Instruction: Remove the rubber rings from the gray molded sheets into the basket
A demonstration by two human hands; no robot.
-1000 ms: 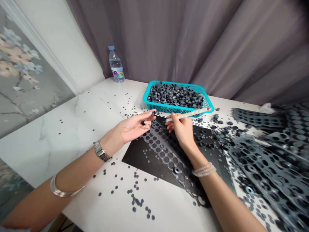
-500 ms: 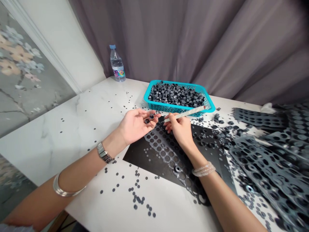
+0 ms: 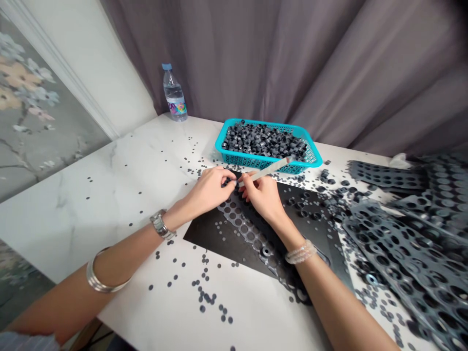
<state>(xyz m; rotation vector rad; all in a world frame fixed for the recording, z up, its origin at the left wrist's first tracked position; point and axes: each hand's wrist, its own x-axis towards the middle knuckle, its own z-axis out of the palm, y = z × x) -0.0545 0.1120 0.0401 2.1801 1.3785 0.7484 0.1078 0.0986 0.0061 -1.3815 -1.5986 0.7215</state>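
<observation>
My left hand (image 3: pixel 210 189) is curled palm-down with small black rubber rings (image 3: pixel 226 182) partly hidden under its fingers. Its fingertips meet the tip of a whitish flat stick (image 3: pixel 272 167) held in my right hand (image 3: pixel 263 196). The stick slants up and away to the right, its far end in front of the basket. Below both hands lies a black sheet punched with rows of round holes (image 3: pixel 245 229), and one ring (image 3: pixel 265 251) sits in it. That sheet rests on a dark mat (image 3: pixel 201 233).
A turquoise basket (image 3: pixel 316 160) full of black rings stands behind my hands. Punched black sheets (image 3: pixel 395 243) pile up at the right, with loose rings beside them. Small black discs (image 3: pixel 206 297) are strewn over the white table (image 3: pixel 120 209). A water bottle (image 3: pixel 175 95) stands at the back left.
My left hand has turned from palm-up, with rings showing on its fingers, to palm-down and closed around them. Its fingers have come up against the stick's tip.
</observation>
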